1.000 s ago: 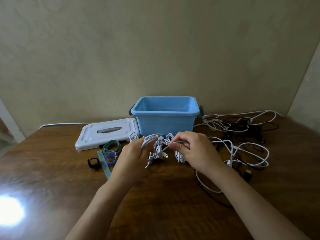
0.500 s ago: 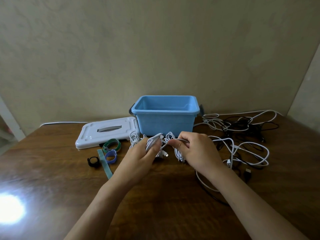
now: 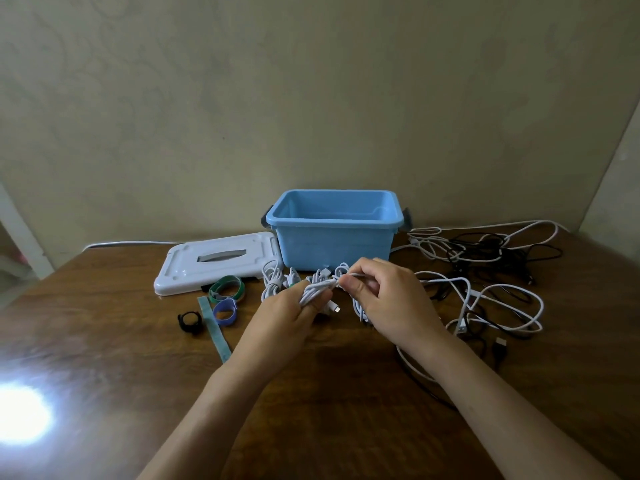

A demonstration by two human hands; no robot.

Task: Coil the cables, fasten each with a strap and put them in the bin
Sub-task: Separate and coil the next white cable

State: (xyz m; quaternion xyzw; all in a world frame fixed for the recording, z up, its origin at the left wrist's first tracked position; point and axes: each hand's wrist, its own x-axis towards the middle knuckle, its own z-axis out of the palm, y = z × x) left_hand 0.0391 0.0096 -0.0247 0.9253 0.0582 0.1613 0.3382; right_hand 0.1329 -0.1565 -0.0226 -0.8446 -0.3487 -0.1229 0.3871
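My left hand (image 3: 282, 315) grips a bundle of white cable (image 3: 313, 288) in front of the blue bin (image 3: 334, 242). My right hand (image 3: 388, 303) pinches a strand of the same white cable just right of the bundle. A white plug end (image 3: 335, 309) hangs below between the hands. Another small white coil (image 3: 273, 277) lies on the table behind my left hand. Rolled straps lie to the left: a green one (image 3: 227, 287), a blue one (image 3: 225, 311), a black one (image 3: 188, 321), and a flat teal strap (image 3: 214, 329).
The bin's white lid (image 3: 194, 268) lies flat left of the bin. A tangle of loose white and black cables (image 3: 485, 271) covers the table to the right. A bright glare spot (image 3: 20, 415) sits at the near left of the wooden table (image 3: 104, 393).
My left hand has turned and closed tighter round the white bundle, and my right hand has drawn the strand a little to the right. The plug end now hangs lower between them.
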